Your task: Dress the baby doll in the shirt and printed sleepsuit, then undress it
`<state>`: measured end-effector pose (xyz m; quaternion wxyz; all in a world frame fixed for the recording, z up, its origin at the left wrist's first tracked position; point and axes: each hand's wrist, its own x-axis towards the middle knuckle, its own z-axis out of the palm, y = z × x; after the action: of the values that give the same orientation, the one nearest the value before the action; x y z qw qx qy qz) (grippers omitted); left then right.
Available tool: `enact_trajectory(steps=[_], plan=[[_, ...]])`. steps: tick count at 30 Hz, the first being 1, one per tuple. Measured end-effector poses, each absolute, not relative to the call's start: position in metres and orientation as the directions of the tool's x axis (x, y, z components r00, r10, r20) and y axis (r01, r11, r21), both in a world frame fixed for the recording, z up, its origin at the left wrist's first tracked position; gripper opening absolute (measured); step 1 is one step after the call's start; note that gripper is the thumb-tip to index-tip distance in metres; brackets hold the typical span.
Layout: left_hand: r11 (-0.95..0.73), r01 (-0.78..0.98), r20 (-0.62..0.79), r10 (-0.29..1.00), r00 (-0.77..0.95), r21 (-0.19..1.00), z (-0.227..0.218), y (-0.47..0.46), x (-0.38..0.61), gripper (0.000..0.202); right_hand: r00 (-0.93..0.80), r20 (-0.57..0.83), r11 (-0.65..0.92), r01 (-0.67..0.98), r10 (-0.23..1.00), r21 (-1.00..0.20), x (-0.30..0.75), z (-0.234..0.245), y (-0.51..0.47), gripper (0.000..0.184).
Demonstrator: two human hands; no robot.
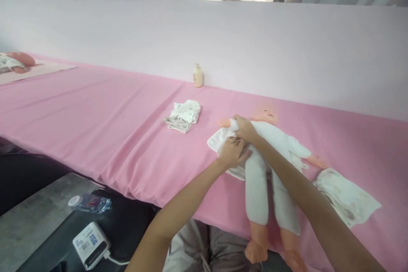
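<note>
A baby doll (256, 187) in a white long-sleeved top and white leggings lies on the pink cloth, its bare feet over the near edge. Its head is at the far end and looks blurred. My right hand (245, 129) is closed on the white garment (270, 134) beside the doll's bent arm, near the cuff. Just below it, my left hand (234, 151) has its fingers curled on the garment's edge at the doll's side. A white cloth (216, 140) lies partly under the doll there. The fingertips of both hands are partly hidden.
A folded patterned cloth (183, 115) lies left of the doll, another cloth (349, 195) to its right. A cream pump bottle (198, 76) stands by the wall. Another doll (21, 58) lies far left. A water bottle (91, 203) and a white device (91, 244) rest on a black seat.
</note>
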<state>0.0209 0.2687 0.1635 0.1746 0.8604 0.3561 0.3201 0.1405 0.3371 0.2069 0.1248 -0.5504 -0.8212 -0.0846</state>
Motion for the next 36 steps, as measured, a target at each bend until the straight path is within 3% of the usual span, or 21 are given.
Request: enact_trajectory(steps=[3,6,9,14,23,28,32,36], plan=[[-0.704,0.577,0.452,0.71,0.541,0.415,0.158,0.28,0.016,0.036,-0.204,0.578,0.366,0.913,0.79,-0.178,0.149,0.206,0.328,0.037],[-0.645,0.663,0.393,0.762,0.515,0.381,0.152,0.293,0.012,0.032,-0.204,0.688,0.397,0.908,0.696,-0.132,0.15,0.203,0.315,0.03],[-0.551,0.751,0.31,0.832,0.461,0.362,0.152,0.303,0.007,0.033,-0.169,0.673,0.343,0.93,0.72,-0.133,0.144,0.2,0.301,0.025],[-0.357,0.823,0.162,0.934,0.318,0.442,0.152,0.309,0.005,0.035,-0.048,0.65,0.23,0.953,0.758,-0.197,0.138,0.201,0.289,0.03],[-0.185,0.881,0.165,0.978,0.124,0.435,0.156,0.341,0.011,0.048,0.081,0.684,0.208,0.921,0.725,-0.33,0.147,0.2,0.292,0.031],[-0.174,0.929,-0.084,0.973,0.213,0.327,0.178,0.372,0.025,0.07,0.158,0.72,0.229,0.883,0.676,-0.41,0.149,0.199,0.297,0.026],[-0.277,0.941,-0.074,0.952,0.296,0.193,0.188,0.377,0.047,0.057,0.197,0.72,0.241,0.856,0.666,-0.457,0.15,0.201,0.297,0.022],[-0.338,0.919,-0.022,0.937,0.349,0.203,0.199,0.378,0.049,0.029,0.197,0.732,0.26,0.849,0.652,-0.461,0.149,0.204,0.296,0.018]])
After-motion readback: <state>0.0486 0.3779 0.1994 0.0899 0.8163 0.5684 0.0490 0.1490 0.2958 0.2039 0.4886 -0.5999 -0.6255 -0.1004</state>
